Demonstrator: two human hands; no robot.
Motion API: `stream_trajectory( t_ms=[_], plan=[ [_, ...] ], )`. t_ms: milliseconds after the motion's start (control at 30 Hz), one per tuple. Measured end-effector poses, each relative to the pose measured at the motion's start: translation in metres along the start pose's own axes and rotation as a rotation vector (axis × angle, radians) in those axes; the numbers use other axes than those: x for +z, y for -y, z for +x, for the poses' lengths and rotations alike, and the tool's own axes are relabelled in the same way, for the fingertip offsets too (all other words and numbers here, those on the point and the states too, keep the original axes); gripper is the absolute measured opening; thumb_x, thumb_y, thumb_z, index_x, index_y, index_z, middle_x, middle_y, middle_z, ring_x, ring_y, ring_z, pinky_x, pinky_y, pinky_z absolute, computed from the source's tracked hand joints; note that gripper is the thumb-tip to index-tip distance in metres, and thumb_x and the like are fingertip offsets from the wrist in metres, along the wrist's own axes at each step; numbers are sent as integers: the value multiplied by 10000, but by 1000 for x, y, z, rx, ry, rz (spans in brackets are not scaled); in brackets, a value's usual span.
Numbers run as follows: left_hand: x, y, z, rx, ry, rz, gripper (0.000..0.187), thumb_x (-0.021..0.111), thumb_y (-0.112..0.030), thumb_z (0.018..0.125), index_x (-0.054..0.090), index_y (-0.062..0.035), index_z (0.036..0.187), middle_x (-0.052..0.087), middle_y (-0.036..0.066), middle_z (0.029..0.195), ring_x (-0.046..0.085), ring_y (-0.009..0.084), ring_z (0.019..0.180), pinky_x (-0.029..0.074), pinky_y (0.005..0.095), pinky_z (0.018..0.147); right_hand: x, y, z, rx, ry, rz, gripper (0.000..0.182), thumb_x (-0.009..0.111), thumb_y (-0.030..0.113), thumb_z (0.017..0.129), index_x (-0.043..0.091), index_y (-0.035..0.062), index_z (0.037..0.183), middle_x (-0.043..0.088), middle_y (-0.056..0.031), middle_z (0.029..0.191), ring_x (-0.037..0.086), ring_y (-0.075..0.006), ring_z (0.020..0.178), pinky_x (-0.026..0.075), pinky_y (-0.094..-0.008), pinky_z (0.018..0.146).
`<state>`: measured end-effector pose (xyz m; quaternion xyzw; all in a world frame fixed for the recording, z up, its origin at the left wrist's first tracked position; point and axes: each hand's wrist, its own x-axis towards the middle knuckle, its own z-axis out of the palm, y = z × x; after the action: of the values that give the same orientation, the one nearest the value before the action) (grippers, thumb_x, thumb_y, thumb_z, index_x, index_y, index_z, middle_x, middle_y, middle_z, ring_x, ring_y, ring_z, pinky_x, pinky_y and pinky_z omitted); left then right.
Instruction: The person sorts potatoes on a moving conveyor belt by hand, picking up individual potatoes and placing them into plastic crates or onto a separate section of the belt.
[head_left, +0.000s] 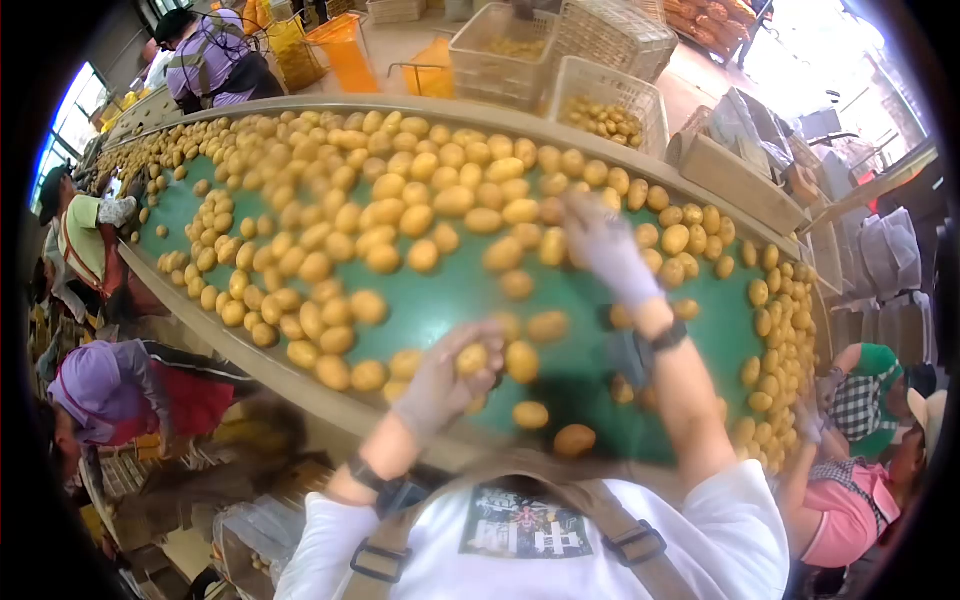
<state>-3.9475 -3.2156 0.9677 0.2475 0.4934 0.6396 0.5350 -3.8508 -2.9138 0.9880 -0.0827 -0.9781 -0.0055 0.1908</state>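
Many yellow potatoes [455, 200] cover a green conveyor belt [410, 290] in front of me. My left hand [435, 388], in a pale glove, has its fingers curled round a potato [471, 360] close over the near side of the belt. Another potato [521, 361] lies just right of these fingers. Farther out, my right hand [605, 248], also gloved, reaches among potatoes near the far side; motion blurs its fingers. A darker brown potato [574, 440] sits on the belt close to my body.
Beyond the belt's far rim [480, 110] stand plastic crates [610, 100] with potatoes and a cardboard box [745, 175]. Co-workers line the belt: a person in purple [215, 65], others at left, and a person in pink [850, 510] close on my right.
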Motion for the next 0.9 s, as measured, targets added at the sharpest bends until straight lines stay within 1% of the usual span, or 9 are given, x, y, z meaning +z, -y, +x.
stream_trajectory(
  t_ms=[100,300,500,600,667,733,833,867,900],
  plan=[
    [-3,-3,-22,32,-25,-44,502,629,-5,926,518,-83,1409,588,93,1263,630,150,949,548,283,853,23,-27,-5,517,312,2,316,615,242,928,659,130,1221,678,-173,1099,647,-378,1014,525,-472,901],
    [-13,-35,-32,-55,-50,-290,507,594,-222,1014,428,-159,1490,586,98,1234,564,140,879,498,266,707,-49,72,19,391,355,858,403,629,293,952,638,91,1301,664,-193,1231,636,-347,1138,501,-415,989],
    [-30,-66,-31,-130,-13,-551,462,546,-438,1019,500,-173,1395,633,93,1194,538,146,733,399,245,558,-5,74,114,267,558,6,446,618,322,928,627,83,1304,672,-190,1240,622,-371,1168,498,-411,988],
    [-64,-57,-53,-209,-6,-912,560,514,-573,991,541,-153,1360,619,98,1225,548,159,749,416,251,554,-19,88,137,317,671,76,450,632,357,913,634,83,1270,683,-172,1192,640,-355,1126,507,-401,964],
    [-64,-75,-67,-201,-160,-863,611,497,-609,982,536,-142,1373,595,106,1274,578,173,808,457,253,582,-16,73,130,379,603,327,448,637,362,909,635,91,1265,676,-169,1196,643,-346,1117,506,-401,966],
    [-84,-71,-79,-139,64,-1206,585,422,-478,1065,404,-110,1520,481,159,1479,571,177,1066,532,240,808,-8,74,136,560,659,351,427,630,363,923,638,101,1261,676,-158,1191,647,-312,1110,500,-391,980],
    [-92,-67,-77,55,-1,-817,527,549,-292,1011,384,-64,1456,546,104,1392,597,167,1154,516,261,920,13,98,101,374,331,440,413,636,354,912,644,97,1235,685,-168,1179,663,-307,1085,505,-390,963],
    [-90,-75,-76,142,-51,-610,517,572,-235,998,375,-52,1440,561,93,1373,596,160,1187,499,270,967,14,113,104,85,274,387,408,635,327,888,640,95,1224,680,-177,1138,667,-339,1049,514,-428,912],
    [-86,-85,-76,246,-109,-275,502,564,-183,995,362,-45,1433,567,91,1371,579,148,1225,466,281,1027,11,123,106,123,409,337,409,634,318,879,639,101,1226,674,-180,1130,664,-348,1040,514,-441,898]
  ],
)
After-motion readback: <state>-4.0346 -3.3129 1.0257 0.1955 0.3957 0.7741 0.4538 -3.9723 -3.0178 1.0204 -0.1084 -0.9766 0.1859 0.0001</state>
